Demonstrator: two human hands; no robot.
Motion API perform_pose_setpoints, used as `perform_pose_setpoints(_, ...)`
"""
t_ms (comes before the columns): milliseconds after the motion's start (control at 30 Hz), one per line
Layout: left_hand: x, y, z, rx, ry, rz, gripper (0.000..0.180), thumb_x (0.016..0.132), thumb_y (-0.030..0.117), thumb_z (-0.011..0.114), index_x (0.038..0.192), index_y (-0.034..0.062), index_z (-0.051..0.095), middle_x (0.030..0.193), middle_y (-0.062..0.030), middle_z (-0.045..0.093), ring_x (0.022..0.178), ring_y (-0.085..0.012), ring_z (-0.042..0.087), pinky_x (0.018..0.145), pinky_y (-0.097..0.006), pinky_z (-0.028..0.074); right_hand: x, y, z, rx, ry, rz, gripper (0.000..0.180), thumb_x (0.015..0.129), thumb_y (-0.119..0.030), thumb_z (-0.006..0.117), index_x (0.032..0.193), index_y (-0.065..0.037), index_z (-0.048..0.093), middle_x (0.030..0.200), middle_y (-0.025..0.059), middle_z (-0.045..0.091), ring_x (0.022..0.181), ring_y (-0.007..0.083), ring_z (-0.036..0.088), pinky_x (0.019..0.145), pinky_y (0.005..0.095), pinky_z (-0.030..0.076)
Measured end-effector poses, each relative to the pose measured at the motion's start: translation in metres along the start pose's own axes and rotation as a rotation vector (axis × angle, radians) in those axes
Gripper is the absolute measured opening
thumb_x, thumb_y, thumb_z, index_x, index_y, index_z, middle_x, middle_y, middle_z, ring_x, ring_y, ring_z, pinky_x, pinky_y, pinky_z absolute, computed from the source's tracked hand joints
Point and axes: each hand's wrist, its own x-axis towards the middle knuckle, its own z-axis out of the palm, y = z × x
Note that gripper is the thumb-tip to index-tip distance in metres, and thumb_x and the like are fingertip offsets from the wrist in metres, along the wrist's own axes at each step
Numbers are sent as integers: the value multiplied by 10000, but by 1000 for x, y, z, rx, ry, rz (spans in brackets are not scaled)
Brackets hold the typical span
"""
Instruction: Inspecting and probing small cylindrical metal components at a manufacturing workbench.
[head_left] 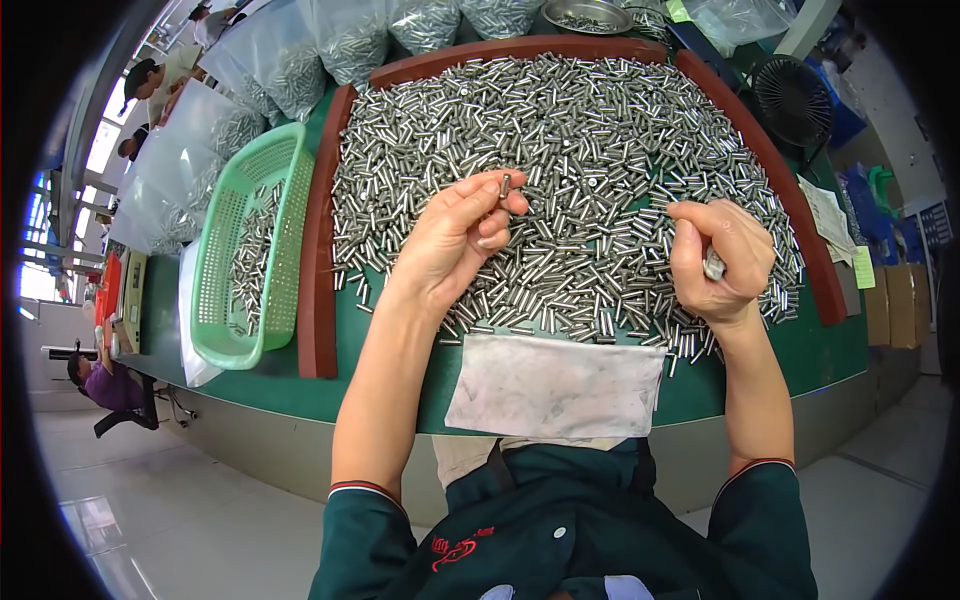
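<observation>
The left hand (pixel 458 228) pinches one metal pin (pixel 506 187) at its fingertips, long axis crossing the line to the curled right hand (pixel 728 258), its contents unclear.

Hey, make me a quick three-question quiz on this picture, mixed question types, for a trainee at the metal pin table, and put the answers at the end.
1. Which of the person's hands holds a metal pin up at its fingertips?
2. True or false: the green perforated basket has metal pins inside it.
3. What lies at the middle of the green table's near edge?
A) a black fan
B) a smudged pale cloth
C) a round steel bowl

Key:
1. The left hand.
2. True.
3. B.
</observation>
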Motion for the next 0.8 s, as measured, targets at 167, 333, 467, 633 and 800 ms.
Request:
perform_pose_setpoints(167, -3, 3, 11, -14, 135, 50, 214, 876, 173, 433, 891, -20, 524, 755, -116, 561, 547, -70, 398, 474, -182, 343, 0, 0, -1, -6, -2, 9, 138, 594, 65, 551, 701, -9, 595, 493, 16, 503, 372, 114, 441, 378, 235, 339)
perform_pose_setpoints(333, 4, -2, 5, 691, 247, 270, 186, 812, 166, 571, 746, -8, 580, 568, 24, 457, 486, -62, 382, 434, -212, 300, -2, 1, -2, -11, -18, 7, 140, 590, 65, 554, 701, -9, 596, 504, 23, 515, 377, 115, 452, 380, 234, 345)
perform_pose_setpoints(467, 5, -17, 7, 1512, 323, 701, 90, 737, 80, 602, 803, 26, 629, 560, -100, 551, 493, -222, 538, 459, -326, 397, -2, 0, 2, -3, -8, 1, 141, 588, 63, 558, 704, -8, 597, 505, 25, 514, 384, 124, 463, 388, 237, 361)
perform_pose_setpoints(633, 14, -18, 9, 1823, 251, 790, 96, 734, 102, 615, 803, 36, 630, 655, -147, 597, 572, -306, 573, 535, -360, 446, -1, -1, 2, 5, -9, 0, 137, 588, 60, 561, 703, -6, 596, 507, 30, 515, 388, 131, 468, 392, 239, 366)
perform_pose_setpoints(800, 15, -19, 11, 1774, 310, 773, 52, 737, 83, 590, 754, 38, 573, 532, -105, 525, 466, -251, 525, 452, -344, 387, -1, -1, -1, 0, -18, 3, 131, 591, 55, 563, 702, -7, 595, 515, 34, 520, 392, 136, 469, 398, 239, 369)
